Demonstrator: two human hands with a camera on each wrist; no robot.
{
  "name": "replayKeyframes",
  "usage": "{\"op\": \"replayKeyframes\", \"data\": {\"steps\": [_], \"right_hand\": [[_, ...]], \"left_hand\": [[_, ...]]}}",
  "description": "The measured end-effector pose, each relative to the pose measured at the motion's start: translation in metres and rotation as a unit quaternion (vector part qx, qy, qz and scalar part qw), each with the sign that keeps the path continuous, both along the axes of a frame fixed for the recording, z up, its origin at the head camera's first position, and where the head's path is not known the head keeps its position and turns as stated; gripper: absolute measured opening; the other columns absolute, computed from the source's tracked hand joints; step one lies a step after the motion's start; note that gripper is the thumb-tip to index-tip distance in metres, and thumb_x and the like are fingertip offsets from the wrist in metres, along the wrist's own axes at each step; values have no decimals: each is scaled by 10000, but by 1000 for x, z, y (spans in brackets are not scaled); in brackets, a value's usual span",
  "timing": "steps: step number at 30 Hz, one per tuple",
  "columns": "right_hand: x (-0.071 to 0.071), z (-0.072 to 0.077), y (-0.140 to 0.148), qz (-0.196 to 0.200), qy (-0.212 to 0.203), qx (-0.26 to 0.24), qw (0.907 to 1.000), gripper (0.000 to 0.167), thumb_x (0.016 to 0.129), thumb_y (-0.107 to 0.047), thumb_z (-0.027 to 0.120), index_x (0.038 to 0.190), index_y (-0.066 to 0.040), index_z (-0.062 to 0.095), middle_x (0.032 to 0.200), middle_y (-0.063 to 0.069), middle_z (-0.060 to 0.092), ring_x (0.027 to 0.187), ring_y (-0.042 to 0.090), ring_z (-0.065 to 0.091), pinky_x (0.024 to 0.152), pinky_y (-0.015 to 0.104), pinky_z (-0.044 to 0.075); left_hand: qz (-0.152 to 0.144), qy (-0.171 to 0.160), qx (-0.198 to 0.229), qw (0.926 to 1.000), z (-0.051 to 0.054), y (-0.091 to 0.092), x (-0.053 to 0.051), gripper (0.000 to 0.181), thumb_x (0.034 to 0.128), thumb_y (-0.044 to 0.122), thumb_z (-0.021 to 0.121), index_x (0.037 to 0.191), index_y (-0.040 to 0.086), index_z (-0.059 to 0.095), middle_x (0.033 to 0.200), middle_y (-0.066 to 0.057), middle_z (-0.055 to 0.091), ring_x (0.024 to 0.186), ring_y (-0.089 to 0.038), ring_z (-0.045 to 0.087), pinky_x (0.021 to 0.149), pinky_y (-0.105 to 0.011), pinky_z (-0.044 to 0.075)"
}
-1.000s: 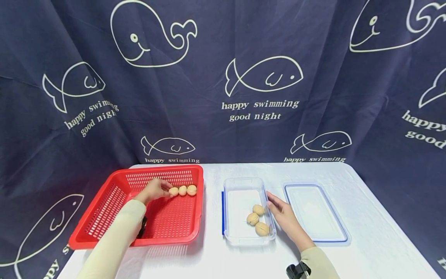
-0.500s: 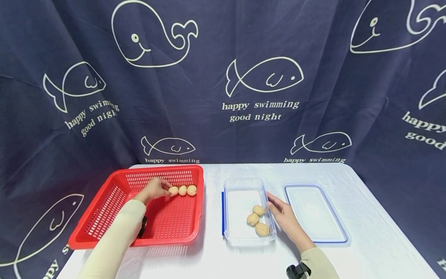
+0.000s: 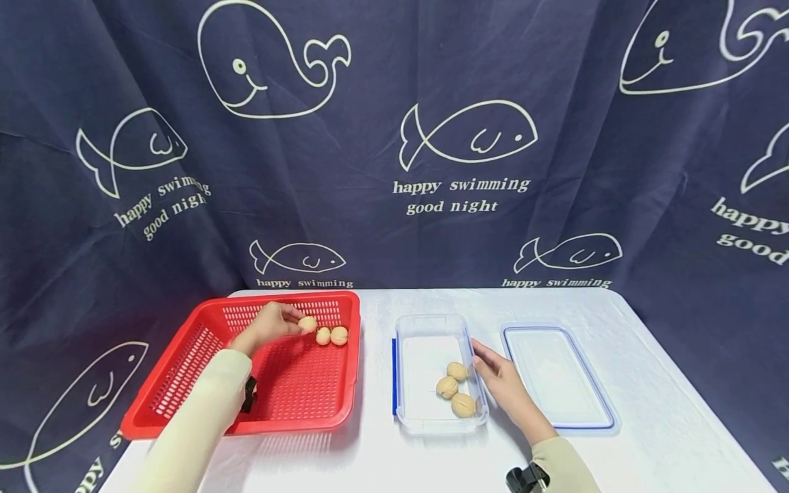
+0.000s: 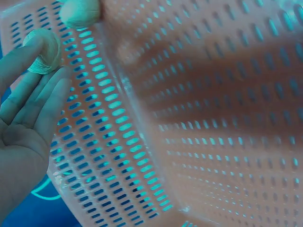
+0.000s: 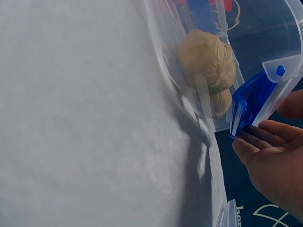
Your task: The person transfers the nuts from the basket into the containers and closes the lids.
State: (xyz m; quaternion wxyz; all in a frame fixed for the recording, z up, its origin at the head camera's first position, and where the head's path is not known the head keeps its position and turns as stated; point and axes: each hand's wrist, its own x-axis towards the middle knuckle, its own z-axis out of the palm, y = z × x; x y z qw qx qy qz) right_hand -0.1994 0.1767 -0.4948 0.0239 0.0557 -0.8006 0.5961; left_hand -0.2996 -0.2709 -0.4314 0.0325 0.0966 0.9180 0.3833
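Note:
My left hand (image 3: 275, 323) pinches a walnut (image 3: 307, 324) between thumb and fingers, lifted inside the red basket (image 3: 354, 356). In the left wrist view that walnut (image 4: 45, 51) sits at the fingertips. Two more walnuts (image 3: 331, 335) lie side by side at the basket's far right corner. At the right side of a clear plastic box (image 3: 425, 428), my right hand (image 3: 507, 390) rests its fingers against the wall. Three walnuts (image 3: 457, 388) lie in the box's right half. The right wrist view has straight fingers by a blue clip (image 5: 255, 97) on the box.
A clear lid (image 3: 557, 376) with a blue seal lies flat on the table (image 3: 431, 472) to the right of the box. A dark blue curtain (image 3: 370, 150) with white fish drawings hangs behind the table.
My left hand has raised the leftmost walnut off the basket floor, away from the two beside it. The right hand and the box have stayed in place.

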Motion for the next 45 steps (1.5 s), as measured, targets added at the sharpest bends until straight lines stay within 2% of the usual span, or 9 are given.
{"op": "replayKeyframes", "data": {"steps": [3,5,14,23,26,33,40,45], "right_hand": [[1,1,0,16,24,-11,10000,450,1008,-147,499,1406,47,421,1454,202,410,1345,347,378,1076,337,300],[1,1,1,16,27,-8,10000,451,1008,-148,499,1407,46,420,1454,201,410,1344,346,381,1075,330,301],[0,-1,0,-23,-13,61,10000,449,1003,-143,507,1403,43,427,1434,211,436,1326,350,404,1045,206,337],[1,1,-1,-31,51,-58,10000,442,1002,-130,508,1398,50,432,1426,214,443,1316,343,422,996,106,325],[1,1,-1,-41,45,-23,10000,444,1004,-139,507,1400,46,431,1433,207,438,1319,339,420,1020,143,330],[1,0,-1,-34,44,32,10000,447,1006,-146,502,1405,40,427,1442,199,428,1324,341,413,1073,326,320],[1,0,-1,-16,13,25,10000,447,1008,-137,495,1411,40,417,1456,195,411,1336,341,396,1077,340,310],[1,0,0,2,29,23,10000,452,1009,-149,496,1411,42,415,1460,192,406,1342,339,388,1077,336,307]], "left_hand": [[38,14,31,10000,5,3,2,259,727,-28,764,973,-77,704,859,-147,714,744,-161,640,679,-283,528],[98,43,53,9999,8,6,3,264,734,-31,754,990,-75,704,874,-153,715,760,-172,643,691,-285,532],[215,312,258,9990,19,23,9,262,759,-15,747,1008,-80,704,915,-176,717,812,-199,669,690,-277,540],[285,364,714,9964,43,50,22,272,788,1,748,1042,-81,694,962,-200,711,869,-232,686,724,-272,541],[246,426,904,9947,50,60,26,288,783,-14,752,1053,-92,686,971,-214,706,879,-247,697,741,-273,557],[308,589,1206,9905,66,87,39,289,770,-37,756,1047,-89,690,955,-212,710,877,-271,706,749,-282,568],[290,640,1471,9866,80,111,53,322,750,-47,774,1059,-77,690,991,-214,706,897,-290,703,761,-309,570],[293,666,1765,9816,85,127,61,331,743,-68,771,1063,-87,684,1017,-228,696,911,-310,698,747,-310,574]]}}
